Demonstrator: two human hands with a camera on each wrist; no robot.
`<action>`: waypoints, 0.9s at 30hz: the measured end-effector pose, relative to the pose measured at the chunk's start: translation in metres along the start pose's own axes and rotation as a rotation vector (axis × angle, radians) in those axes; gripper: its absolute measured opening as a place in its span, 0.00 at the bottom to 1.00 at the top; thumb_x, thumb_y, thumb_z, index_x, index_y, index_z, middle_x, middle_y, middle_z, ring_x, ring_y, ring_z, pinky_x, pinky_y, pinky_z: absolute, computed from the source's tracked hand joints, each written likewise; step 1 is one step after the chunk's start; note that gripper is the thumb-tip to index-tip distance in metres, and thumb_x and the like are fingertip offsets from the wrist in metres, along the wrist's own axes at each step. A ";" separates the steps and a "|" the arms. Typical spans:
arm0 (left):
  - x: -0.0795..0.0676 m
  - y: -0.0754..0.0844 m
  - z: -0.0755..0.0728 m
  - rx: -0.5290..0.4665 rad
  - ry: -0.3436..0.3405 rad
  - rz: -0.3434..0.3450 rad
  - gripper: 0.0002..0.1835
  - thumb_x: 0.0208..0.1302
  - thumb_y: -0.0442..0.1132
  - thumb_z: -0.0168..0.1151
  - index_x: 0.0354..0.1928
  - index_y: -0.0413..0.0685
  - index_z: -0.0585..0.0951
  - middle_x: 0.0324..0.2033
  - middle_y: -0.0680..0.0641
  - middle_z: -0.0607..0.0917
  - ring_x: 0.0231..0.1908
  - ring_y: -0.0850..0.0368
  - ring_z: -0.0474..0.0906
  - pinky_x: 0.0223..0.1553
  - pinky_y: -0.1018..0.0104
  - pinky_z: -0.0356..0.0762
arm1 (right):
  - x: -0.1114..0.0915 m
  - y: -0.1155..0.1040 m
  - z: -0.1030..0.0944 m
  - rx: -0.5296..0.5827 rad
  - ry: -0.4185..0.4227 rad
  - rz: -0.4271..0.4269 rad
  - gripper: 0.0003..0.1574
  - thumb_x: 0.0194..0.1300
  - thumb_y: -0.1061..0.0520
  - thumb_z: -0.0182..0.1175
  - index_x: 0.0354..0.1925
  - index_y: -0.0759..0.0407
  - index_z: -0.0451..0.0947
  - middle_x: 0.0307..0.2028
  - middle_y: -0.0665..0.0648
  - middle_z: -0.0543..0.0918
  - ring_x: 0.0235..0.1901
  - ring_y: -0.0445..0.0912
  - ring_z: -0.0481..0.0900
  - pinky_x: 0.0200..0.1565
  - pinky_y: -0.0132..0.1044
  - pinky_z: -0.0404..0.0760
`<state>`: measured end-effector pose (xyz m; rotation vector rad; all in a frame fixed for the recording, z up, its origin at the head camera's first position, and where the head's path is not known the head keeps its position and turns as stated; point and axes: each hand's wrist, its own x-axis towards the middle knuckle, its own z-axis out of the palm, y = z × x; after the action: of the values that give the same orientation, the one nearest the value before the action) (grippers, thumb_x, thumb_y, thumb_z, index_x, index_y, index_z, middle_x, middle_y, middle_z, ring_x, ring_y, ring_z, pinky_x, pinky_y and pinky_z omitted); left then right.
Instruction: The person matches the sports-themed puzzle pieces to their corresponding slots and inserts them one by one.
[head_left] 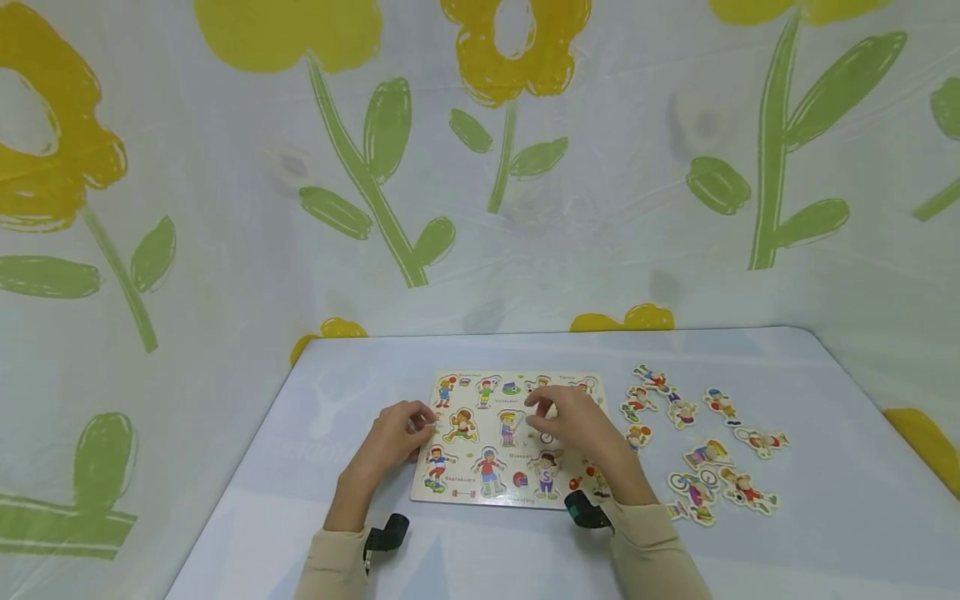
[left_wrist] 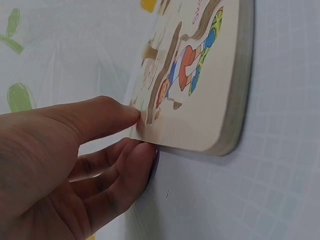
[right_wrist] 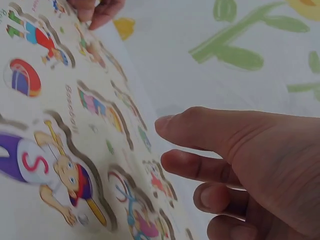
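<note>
A wooden puzzle board [head_left: 422, 493] with cartoon sports figures lies flat on the table. At its left edge my left hand [head_left: 393, 433] pinches it, the thumb on the top face and the fingers at the side, as the left wrist view shows. A skateboarder figure [left_wrist: 187, 67] is near that thumb. My right hand [head_left: 577, 417] hovers over the board's right half, thumb and forefinger apart, holding nothing. Left of its fingertips is a baseball figure [head_left: 508, 427]. In the right wrist view, figures such as a weightlifter marked S [right_wrist: 37, 162] sit inside cut outlines.
Loose puzzle pieces lie right of the board, among them a cyclist [head_left: 699, 498], a figure with a ball [head_left: 720, 406] and a piece lying sideways [head_left: 761, 442]. Some are close to my right forearm. A flower-printed curtain [head_left: 600, 250] stands behind the table [head_left: 300, 467].
</note>
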<state>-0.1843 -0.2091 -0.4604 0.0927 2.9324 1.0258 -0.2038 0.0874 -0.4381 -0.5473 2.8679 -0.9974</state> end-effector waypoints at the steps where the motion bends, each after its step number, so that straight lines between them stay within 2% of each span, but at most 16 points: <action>1: 0.000 0.000 0.000 0.005 0.001 0.002 0.05 0.61 0.37 0.66 0.40 0.49 0.82 0.30 0.50 0.79 0.25 0.60 0.71 0.21 0.71 0.70 | 0.000 0.002 -0.002 -0.005 0.004 0.001 0.14 0.60 0.52 0.69 0.45 0.52 0.84 0.29 0.45 0.80 0.28 0.41 0.71 0.34 0.35 0.71; 9: 0.001 -0.001 -0.001 -0.003 -0.013 0.029 0.05 0.62 0.36 0.66 0.40 0.48 0.82 0.30 0.50 0.78 0.21 0.60 0.71 0.20 0.70 0.71 | -0.002 0.022 -0.016 -0.023 0.021 0.044 0.13 0.61 0.53 0.67 0.46 0.51 0.84 0.32 0.48 0.83 0.31 0.44 0.71 0.35 0.36 0.71; 13: 0.001 0.000 -0.002 -0.010 -0.021 0.027 0.06 0.62 0.36 0.66 0.40 0.48 0.82 0.31 0.50 0.78 0.22 0.60 0.71 0.20 0.70 0.71 | -0.005 0.029 -0.022 -0.016 0.041 0.069 0.15 0.61 0.52 0.67 0.48 0.51 0.83 0.37 0.50 0.84 0.36 0.45 0.75 0.41 0.40 0.75; 16: 0.000 0.000 -0.001 -0.012 -0.025 0.014 0.06 0.62 0.36 0.66 0.40 0.48 0.82 0.31 0.49 0.78 0.22 0.60 0.72 0.20 0.70 0.72 | -0.008 0.036 -0.028 -0.014 0.073 0.060 0.17 0.61 0.52 0.68 0.49 0.53 0.83 0.39 0.53 0.84 0.35 0.46 0.75 0.40 0.40 0.75; 21: -0.001 0.001 -0.001 0.003 -0.021 0.011 0.07 0.61 0.37 0.66 0.41 0.49 0.82 0.32 0.49 0.78 0.25 0.59 0.71 0.21 0.70 0.71 | -0.013 0.053 -0.041 -0.018 0.106 0.122 0.19 0.62 0.52 0.67 0.51 0.54 0.82 0.42 0.57 0.84 0.32 0.47 0.73 0.35 0.38 0.72; 27: -0.001 0.001 0.000 0.003 -0.023 0.001 0.07 0.62 0.38 0.66 0.42 0.49 0.82 0.32 0.49 0.78 0.23 0.59 0.71 0.21 0.70 0.71 | -0.018 0.071 -0.051 -0.032 0.140 0.189 0.19 0.63 0.51 0.66 0.52 0.54 0.81 0.44 0.60 0.84 0.36 0.49 0.75 0.39 0.42 0.75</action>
<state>-0.1835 -0.2088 -0.4595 0.1053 2.9132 1.0141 -0.2175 0.1754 -0.4419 -0.2102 2.9909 -0.9980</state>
